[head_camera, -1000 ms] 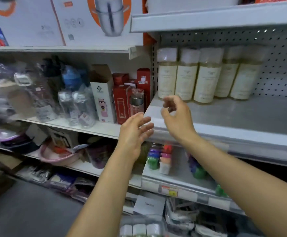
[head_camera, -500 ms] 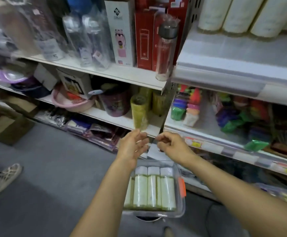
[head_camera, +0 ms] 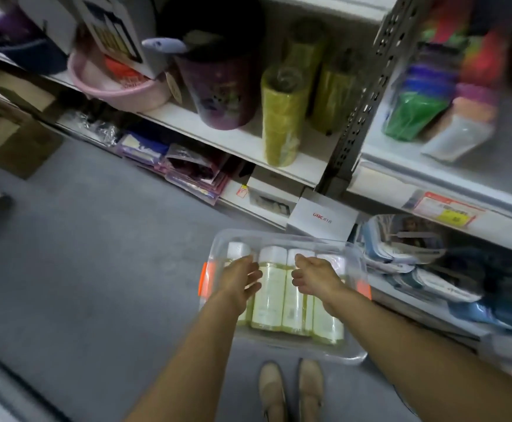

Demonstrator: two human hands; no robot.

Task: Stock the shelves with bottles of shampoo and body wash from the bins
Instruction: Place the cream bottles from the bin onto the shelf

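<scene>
Looking straight down now, and the clear plastic bin [head_camera: 282, 238] is sitting on the grey floor [head_camera: 96, 269] just in front of the bottom shelf [head_camera: 279, 169], with an orange latch [head_camera: 205, 278] showing on its left end. Inside it the bottles [head_camera: 271, 300] are lying flat, side by side, four white caps pointing toward the shelving and pale labels facing up. Both bare hands are hovering over that row. The left hand [head_camera: 241, 280] is hanging above the leftmost bottles, fingers fairly straight and thumb spread, so its grip is wide and holding nothing. The right hand [head_camera: 317, 277] is hanging just beside it over the right-hand bottles, knuckles up and fingers loosely curled downward; its grip is looking relaxed and empty, though whether the fingertips are touching a bottle is hard to tell through the blur. A small gap is separating the two hands. Below the bin, a pair of beige shoes [head_camera: 271, 388] is standing on the floor. Up on the shelf, yellow-green rolls [head_camera: 280, 117] are standing upright beside a purple bucket [head_camera: 221, 86], and a pink basin [head_camera: 117, 89] is resting further left. A white box [head_camera: 321, 216] is leaning just behind the bin.
</scene>
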